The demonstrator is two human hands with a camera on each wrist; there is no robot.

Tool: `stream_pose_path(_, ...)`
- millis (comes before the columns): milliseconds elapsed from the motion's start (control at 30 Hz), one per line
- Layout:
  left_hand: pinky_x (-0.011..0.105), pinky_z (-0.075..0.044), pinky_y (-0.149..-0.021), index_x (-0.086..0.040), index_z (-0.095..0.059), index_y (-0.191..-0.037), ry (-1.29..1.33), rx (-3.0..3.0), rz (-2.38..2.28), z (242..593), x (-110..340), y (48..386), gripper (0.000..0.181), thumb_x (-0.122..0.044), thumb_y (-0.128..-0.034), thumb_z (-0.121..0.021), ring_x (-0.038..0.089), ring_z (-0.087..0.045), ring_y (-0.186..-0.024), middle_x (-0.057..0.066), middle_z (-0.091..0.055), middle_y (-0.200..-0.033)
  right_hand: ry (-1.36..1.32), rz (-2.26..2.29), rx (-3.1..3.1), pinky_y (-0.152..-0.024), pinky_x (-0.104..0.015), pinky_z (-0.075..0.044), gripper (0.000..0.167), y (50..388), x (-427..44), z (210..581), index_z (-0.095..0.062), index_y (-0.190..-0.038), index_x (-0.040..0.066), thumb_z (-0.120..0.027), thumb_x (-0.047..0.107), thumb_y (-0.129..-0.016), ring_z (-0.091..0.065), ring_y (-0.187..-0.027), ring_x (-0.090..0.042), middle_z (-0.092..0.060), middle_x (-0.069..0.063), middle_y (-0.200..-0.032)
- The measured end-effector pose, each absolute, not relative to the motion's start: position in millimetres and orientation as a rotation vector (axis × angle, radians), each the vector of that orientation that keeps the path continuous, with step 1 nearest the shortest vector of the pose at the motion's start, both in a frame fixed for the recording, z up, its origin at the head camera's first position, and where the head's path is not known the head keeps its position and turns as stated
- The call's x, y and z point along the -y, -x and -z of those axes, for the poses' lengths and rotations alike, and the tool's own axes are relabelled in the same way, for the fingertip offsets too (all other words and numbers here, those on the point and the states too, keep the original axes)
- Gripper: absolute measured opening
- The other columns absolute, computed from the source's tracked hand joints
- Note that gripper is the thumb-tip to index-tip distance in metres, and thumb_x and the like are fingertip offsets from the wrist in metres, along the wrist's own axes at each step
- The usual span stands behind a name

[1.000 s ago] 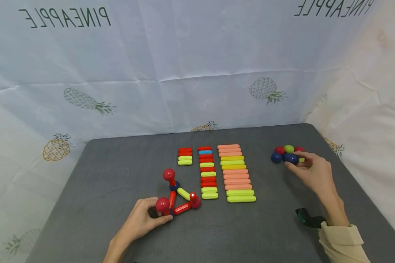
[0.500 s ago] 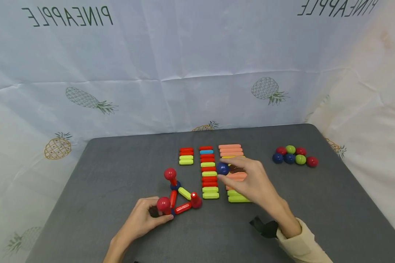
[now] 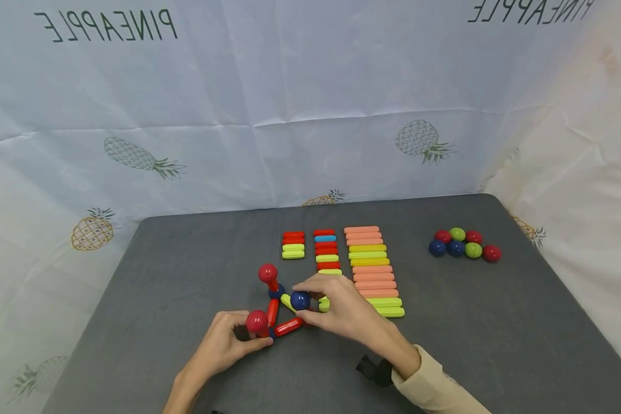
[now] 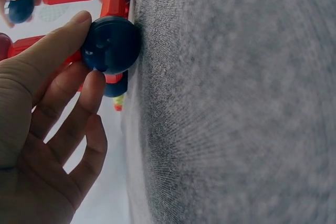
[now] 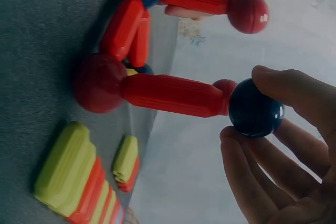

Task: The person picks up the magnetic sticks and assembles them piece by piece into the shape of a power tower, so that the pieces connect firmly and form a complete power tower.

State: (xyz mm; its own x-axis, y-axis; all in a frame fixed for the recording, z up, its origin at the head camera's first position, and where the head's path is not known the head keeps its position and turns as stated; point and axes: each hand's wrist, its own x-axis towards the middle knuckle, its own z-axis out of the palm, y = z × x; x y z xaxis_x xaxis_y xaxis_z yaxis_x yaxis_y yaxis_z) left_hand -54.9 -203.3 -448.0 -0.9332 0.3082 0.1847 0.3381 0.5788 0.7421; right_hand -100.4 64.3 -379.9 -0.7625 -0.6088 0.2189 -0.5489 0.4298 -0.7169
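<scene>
On the grey table stands a triangle of magnetic rods and balls, with red rods (image 3: 288, 327) and a yellow-green rod (image 3: 287, 302) along its base. Two uprights carry red balls, one at the back (image 3: 267, 273) and one by my left hand (image 3: 222, 344). That hand grips the dark blue corner ball (image 4: 111, 44) at the table. Between thumb and fingers, my right hand (image 3: 349, 307) pinches another dark blue ball (image 5: 256, 107). It is at the top end of the third upright red rod (image 5: 173, 95), which rises from a red ball (image 5: 98, 83); whether they touch, I cannot tell.
Behind the right hand lie columns of rods: a short column (image 3: 293, 245), a middle column (image 3: 326, 251) partly covered by the hand, and a longer column (image 3: 371, 269). Loose balls (image 3: 456, 248) in red, blue and green cluster at the right. A pineapple-print cloth (image 3: 290, 86) hangs behind.
My right hand has carried a blue ball leftward from the cluster, over the rod columns, to the third upright. My left hand keeps its grip on the corner.
</scene>
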Motion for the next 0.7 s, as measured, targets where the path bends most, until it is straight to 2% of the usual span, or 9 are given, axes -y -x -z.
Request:
stream_pose_path(300,0.021,-0.048,-0.06,-0.024,-0.076,-0.087,0.541,2.78,1.317,448.4,203.4,54.5,0.02,-0.025,-0.0751,-0.092,0.001,-0.056,-0.065,-0.016,-0.063,-0.07,1.013,1.229,-2.593,-0.079,-0.03,-0.062,0.037,101.8,-62.6,385.3,-0.074,-0.119,0.007,-0.084,0.011,-0.084,-0.069,-0.087,-0.02,-0.074,-0.004,-0.104)
stream_pose_path(567,0.022,-0.047,-0.06,-0.022,-0.076,-0.088,0.526,2.815,1.297,447.9,202.8,53.4,0.02,-0.025,-0.0756,-0.092,0.001,-0.055,-0.065,-0.015,-0.062,-0.07,0.985,1.289,-2.56,-0.083,-0.035,-0.063,0.037,100.4,-64.6,389.6,-0.074,-0.119,0.006,-0.084,0.009,-0.084,-0.072,-0.089,-0.014,-0.074,-0.005,-0.104)
stream_pose_path(700,0.022,-0.047,-0.06,-0.021,-0.075,-0.088,0.521,2.828,1.277,447.1,202.2,53.3,0.021,-0.025,-0.0757,-0.092,0.001,-0.055,-0.065,-0.015,-0.062,-0.07,0.973,1.3,-2.55,-0.083,-0.036,-0.063,0.038,100.3,-66.0,390.8,-0.073,-0.12,0.006,-0.084,0.009,-0.084,-0.072,-0.09,-0.016,-0.075,-0.006,-0.106)
